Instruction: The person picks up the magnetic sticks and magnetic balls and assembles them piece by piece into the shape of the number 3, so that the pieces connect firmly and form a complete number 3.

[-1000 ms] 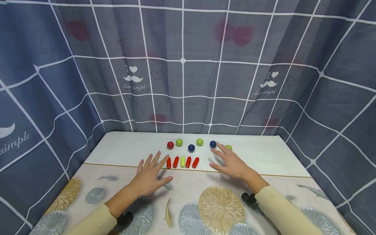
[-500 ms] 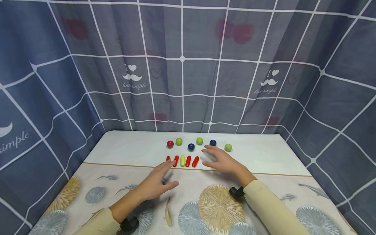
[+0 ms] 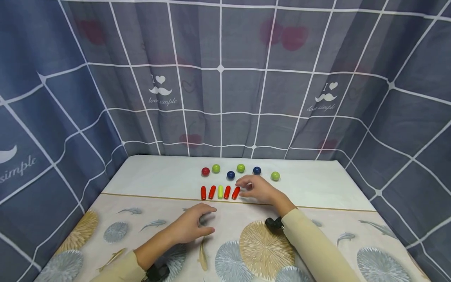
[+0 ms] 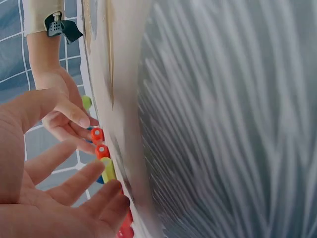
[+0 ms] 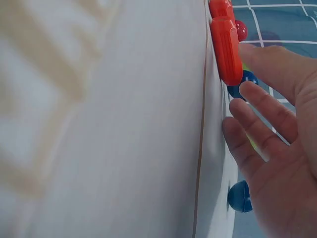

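Five small rounded sticks lie side by side on the white strip, among them a yellow-green stick (image 3: 220, 192) with red ones on both sides. My right hand (image 3: 259, 189) hovers at the right end of this row, fingers relaxed, fingertips close by the rightmost red stick (image 3: 235, 193). In the right wrist view, thumb and forefinger stand just beside that stick's end, not curled round it. Over the patterned cloth, nearer to me, my left hand (image 3: 190, 226) stays with fingers spread loosely and nothing in it. Its palm and bent fingers (image 4: 74, 183) show in the left wrist view.
Behind the sticks are several shiny balls: a red ball (image 3: 205, 171), a blue ball (image 3: 230, 175), a second blue ball (image 3: 257, 170), and green ones such as the green ball (image 3: 275, 176) at right. A checked curtain (image 3: 197, 90) encloses the table's back and sides.
My right hand has moved left, from beside the right-hand balls to the rightmost red stick. My left hand has drawn back toward me, uncovering the leftmost red stick. The sticks and balls stay put.
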`<state>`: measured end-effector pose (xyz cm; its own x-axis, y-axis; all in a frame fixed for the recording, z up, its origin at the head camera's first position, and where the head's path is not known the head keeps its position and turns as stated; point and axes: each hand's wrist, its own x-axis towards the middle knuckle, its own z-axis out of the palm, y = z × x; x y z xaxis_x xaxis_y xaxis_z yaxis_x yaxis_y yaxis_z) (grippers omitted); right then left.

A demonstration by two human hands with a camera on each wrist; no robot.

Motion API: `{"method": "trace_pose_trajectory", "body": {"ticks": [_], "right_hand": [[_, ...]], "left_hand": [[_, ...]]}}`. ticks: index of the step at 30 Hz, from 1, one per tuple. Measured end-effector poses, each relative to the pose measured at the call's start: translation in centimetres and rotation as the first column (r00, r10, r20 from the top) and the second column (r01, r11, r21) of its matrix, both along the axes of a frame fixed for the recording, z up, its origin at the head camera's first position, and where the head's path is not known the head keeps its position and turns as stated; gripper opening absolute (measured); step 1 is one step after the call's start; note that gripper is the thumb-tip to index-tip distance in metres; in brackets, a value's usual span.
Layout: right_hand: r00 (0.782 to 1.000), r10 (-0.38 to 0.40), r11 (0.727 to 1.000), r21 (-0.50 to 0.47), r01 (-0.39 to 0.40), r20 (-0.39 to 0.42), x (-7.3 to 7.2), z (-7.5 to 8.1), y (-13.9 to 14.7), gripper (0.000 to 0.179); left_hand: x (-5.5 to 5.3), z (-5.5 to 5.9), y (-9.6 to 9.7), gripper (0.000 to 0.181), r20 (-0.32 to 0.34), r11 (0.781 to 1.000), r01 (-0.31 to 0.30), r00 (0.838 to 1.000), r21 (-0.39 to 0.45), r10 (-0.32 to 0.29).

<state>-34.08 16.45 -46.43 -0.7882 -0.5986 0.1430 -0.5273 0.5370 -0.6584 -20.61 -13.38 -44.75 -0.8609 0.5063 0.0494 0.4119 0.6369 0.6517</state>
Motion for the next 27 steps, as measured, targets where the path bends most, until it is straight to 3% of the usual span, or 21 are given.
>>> {"method": "trace_pose_trajectory", "body": {"ticks": [7,19,27], "right_hand": [[0.999,0.007,1.000,0.019,-0.008,0.045,-0.8,0.1,-0.4,0.033],[0.994,0.025,0.999,0.039,-0.029,0.111,-2.0,0.1,-0.9,0.029],[0.993,0.025,0.999,0.044,-0.030,0.118,-2.0,0.1,-0.8,0.028]], "left_hand": [[0.1,0.0,0.2,0.050,-0.013,1.000,0.027,1.000,-0.008,-0.027],[0.3,0.0,0.5,0.048,0.023,1.000,0.021,1.000,-0.007,-0.021],[0.2,0.1,0.7,0.046,0.061,1.000,0.017,0.998,-0.021,-0.015]]}}
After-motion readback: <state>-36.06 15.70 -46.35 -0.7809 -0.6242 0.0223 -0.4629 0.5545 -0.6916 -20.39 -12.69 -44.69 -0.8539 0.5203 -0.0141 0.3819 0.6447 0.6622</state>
